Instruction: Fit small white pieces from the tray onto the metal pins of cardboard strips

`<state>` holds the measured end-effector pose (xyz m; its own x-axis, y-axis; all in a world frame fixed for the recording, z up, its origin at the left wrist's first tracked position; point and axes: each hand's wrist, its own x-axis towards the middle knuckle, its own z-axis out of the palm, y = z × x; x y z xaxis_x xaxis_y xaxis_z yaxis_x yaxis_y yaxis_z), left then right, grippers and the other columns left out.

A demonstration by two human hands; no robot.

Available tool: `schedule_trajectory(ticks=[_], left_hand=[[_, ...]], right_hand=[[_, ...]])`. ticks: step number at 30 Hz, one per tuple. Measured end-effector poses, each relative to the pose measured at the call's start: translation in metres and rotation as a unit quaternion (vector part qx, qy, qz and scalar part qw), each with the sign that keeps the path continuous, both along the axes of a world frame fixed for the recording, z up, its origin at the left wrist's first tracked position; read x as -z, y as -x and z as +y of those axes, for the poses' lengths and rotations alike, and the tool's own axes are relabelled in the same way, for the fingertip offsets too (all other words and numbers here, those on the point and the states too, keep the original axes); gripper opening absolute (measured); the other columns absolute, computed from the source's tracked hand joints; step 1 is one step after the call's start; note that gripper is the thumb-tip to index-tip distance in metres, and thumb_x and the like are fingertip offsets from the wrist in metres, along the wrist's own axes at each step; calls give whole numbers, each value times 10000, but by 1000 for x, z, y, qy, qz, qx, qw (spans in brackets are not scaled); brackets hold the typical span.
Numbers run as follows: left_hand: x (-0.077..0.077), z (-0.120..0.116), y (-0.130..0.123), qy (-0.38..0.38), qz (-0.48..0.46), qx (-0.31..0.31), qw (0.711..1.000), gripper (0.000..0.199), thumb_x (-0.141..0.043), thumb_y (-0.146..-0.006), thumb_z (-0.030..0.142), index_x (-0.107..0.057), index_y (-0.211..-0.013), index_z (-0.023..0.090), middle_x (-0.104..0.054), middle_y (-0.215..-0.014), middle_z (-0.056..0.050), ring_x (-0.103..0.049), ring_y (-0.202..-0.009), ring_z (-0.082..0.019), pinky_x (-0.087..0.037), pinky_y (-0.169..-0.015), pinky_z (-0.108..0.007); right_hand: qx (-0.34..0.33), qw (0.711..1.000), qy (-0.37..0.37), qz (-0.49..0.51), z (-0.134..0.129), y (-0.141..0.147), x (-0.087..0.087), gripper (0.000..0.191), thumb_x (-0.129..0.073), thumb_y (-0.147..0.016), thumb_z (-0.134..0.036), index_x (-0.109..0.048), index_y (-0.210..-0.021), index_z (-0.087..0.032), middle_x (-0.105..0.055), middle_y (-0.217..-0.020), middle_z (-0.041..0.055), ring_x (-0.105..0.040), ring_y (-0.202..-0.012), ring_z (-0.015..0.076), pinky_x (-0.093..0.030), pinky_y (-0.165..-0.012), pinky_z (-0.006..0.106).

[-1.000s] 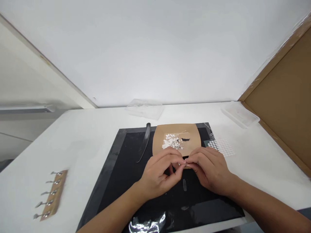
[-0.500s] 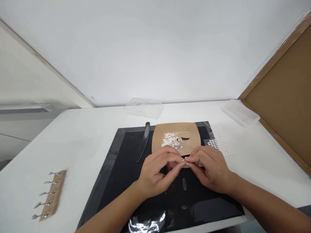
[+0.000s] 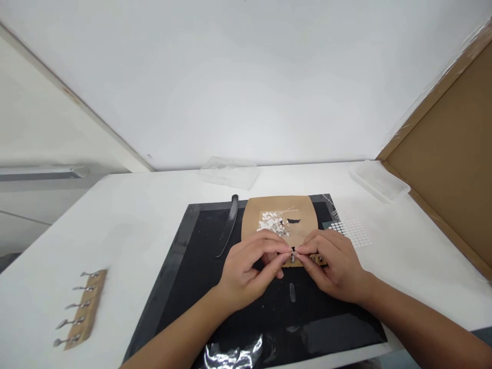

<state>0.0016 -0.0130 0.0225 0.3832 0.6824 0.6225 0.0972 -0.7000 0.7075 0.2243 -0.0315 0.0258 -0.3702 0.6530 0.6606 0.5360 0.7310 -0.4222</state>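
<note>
On the black mat (image 3: 192, 287), just near of the tan sheet (image 3: 305, 207), the left hand (image 3: 251, 267) and right hand (image 3: 332, 264) meet, fingertips pinched together over a clip strip (image 3: 295, 264), gripping what I can't tell. The left-side rack (image 3: 90, 311) looks finished, its five clips (image 3: 79, 321) loaded; the near one seems unfinished, white pieces (image 3: 271, 223) heaped beyond.

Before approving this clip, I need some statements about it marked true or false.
1. The left hand and right hand are close together over the black mat. True.
2. The clear box is at the left. False: the clear box is at the right, near the cardboard.
3. The curved black tool lies left of the brown paper. True.
4. The white pieces lie under the brown paper. False: the white pieces lie over it.
</note>
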Motion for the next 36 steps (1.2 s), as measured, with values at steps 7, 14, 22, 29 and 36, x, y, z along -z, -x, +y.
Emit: schedule_trajectory(ticks=[7,14,22,29,36], left_hand=[[-5,2,-5,-17,-14,4,1000,223,-735,-882,34,-752,-1056,173,-757,-863,-70,-735,-668,-144,-599,-546,-218],[-6,1,-4,-10,-13,22,1000,217,-729,-886,-7,-748,-1031,153,-731,-912,-64,-689,-603,-82,-565,-506,-160],[-3,2,-2,1,-16,47,999,240,-707,-885,-44,-730,-1041,137,-704,-999,-65,-688,-572,-53,-570,-495,-143],[-5,1,1,31,-16,86,996,227,-675,-909,-37,-708,-1051,136,-685,-1039,-73,-696,-557,-50,-570,-478,-139],[-7,3,2,38,-11,84,996,193,-666,-918,-10,-722,-1039,129,-690,-1026,-88,-694,-564,-61,-558,-458,-142]], right_hand=[[6,998,-52,-34,1,-2,1,46,-679,-1022,-209,-636,-1005,-208,-757,-863,24,-695,-755,157,-460,-665,307],[18,980,-160,-114,2,-6,-12,118,-690,-1007,-156,-626,-924,-211,-748,-778,-7,-658,-652,136,-401,-606,316],[4,986,-139,-89,4,-5,-10,141,-714,-984,-134,-621,-891,-186,-731,-772,1,-628,-651,138,-382,-611,312],[-7,992,-105,-70,5,-5,-4,129,-677,-1017,-171,-610,-908,-192,-724,-792,5,-632,-679,141,-386,-636,305],[16,978,-165,-124,4,-6,-10,164,-713,-982,-120,-612,-872,-187,-734,-769,-2,-628,-641,134,-348,-618,327]])
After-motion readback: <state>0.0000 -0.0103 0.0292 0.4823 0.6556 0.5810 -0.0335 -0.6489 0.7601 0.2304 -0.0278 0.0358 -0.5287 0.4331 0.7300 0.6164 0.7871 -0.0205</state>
